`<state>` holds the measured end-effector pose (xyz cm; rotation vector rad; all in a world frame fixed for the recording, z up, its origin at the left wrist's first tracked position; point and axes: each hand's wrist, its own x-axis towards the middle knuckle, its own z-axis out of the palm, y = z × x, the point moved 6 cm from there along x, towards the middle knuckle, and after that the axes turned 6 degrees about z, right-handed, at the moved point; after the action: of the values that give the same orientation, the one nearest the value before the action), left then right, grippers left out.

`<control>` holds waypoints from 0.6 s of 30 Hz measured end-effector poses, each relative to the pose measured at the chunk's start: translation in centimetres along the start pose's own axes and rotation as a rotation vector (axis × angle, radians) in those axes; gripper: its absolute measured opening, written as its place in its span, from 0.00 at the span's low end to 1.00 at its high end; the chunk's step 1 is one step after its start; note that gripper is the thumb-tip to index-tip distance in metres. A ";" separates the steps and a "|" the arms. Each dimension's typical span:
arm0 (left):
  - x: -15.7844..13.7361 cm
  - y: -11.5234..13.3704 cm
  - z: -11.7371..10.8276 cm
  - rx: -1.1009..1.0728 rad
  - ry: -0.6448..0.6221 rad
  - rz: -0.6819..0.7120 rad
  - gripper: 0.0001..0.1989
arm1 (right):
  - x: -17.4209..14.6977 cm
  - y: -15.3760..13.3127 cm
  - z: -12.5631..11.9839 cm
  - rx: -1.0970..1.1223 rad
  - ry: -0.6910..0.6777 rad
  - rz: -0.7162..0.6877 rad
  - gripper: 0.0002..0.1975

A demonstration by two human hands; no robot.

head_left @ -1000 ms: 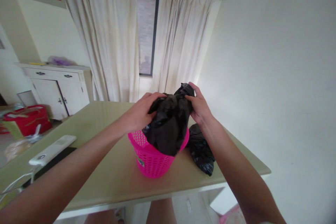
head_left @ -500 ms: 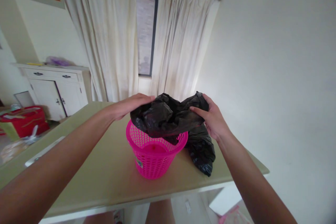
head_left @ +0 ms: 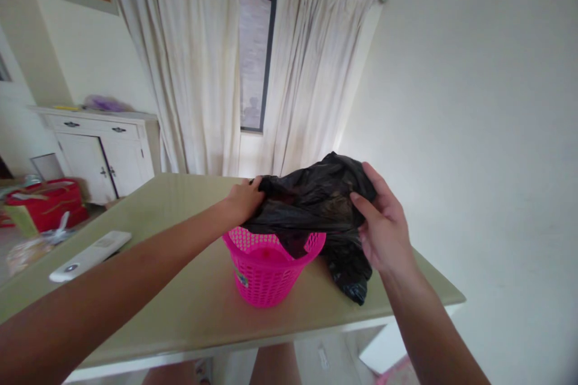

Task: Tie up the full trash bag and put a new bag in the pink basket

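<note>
A black plastic bag (head_left: 316,198) stretches between my two hands, above a pink perforated basket (head_left: 266,277). My left hand (head_left: 245,198) is closed on the bag's left edge. At the other end, my right hand (head_left: 383,216) grips the bag between thumb and fingers. A fold of the plastic hangs down into the basket's mouth. The basket stands upright on the table, and its far rim is partly hidden by the bag. More black plastic (head_left: 350,277) rests on the table to the basket's right; whether it joins the held bag I cannot tell.
The greenish table (head_left: 180,307) carries a white remote-like device (head_left: 90,255) on its left side. Beyond it stand a white cabinet (head_left: 126,162) and a red bag (head_left: 56,204) on the floor. Curtains (head_left: 194,72) and a wall (head_left: 465,102) lie behind and to the right.
My left hand has moved right and slightly down, its fingers now closed on the bag. My right hand has shifted a little right, and the bag is spread more flatly between them.
</note>
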<state>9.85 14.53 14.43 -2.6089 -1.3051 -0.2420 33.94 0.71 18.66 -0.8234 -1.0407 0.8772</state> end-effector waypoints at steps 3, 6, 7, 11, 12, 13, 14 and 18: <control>-3.3 -0.7 -2.7 -0.076 -0.026 -0.029 0.19 | 0.1 2.6 -4.3 -0.085 0.026 0.141 0.43; -7.3 0.2 -4.3 -0.240 0.072 0.098 0.21 | -0.6 5.3 -6.6 -0.274 -0.053 0.210 0.33; -8.4 0.5 -4.3 -0.234 0.090 0.110 0.19 | -0.8 6.2 -7.0 -0.374 -0.081 0.228 0.30; -10.4 2.0 -3.2 -0.146 0.020 0.110 0.11 | -0.2 9.2 -7.9 -0.763 -0.127 0.128 0.31; -10.5 2.5 -3.1 -0.147 0.007 0.126 0.12 | 0.1 9.7 -7.9 -0.817 -0.149 0.043 0.32; -10.6 3.1 -3.2 -0.160 0.011 0.151 0.13 | 0.5 10.3 -7.7 -0.846 -0.187 -0.036 0.35; -10.7 3.6 -3.4 -0.184 0.033 0.177 0.12 | 0.8 11.1 -7.6 -0.854 -0.240 -0.086 0.37; -12.4 4.2 -2.9 -0.356 0.216 0.155 0.24 | 1.7 15.7 -7.7 -0.747 -0.436 0.064 0.45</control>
<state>5.67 1.80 13.70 -2.8513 -1.0615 -0.7685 38.41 7.64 3.12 -1.3215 -1.7855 0.7322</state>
